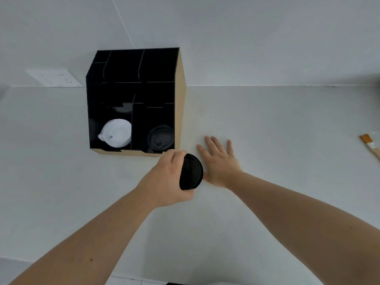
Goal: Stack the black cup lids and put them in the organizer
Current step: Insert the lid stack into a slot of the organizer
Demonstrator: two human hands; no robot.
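Note:
My left hand [167, 177] grips a stack of black cup lids [191, 171], held on edge just in front of the organizer's right corner. The organizer [181, 99] is a black box with tan sides and several compartments, standing against the wall. Its front right compartment holds black lids [160, 138]; the front middle one holds white lids [117, 133]. My right hand [219, 159] lies flat on the white counter to the right of the held stack, fingers spread, holding nothing.
A brush with a wooden handle [371, 146] lies at the far right of the counter. A white wall socket plate [54, 78] sits on the wall left of the organizer. The counter's front edge runs along the bottom of the view.

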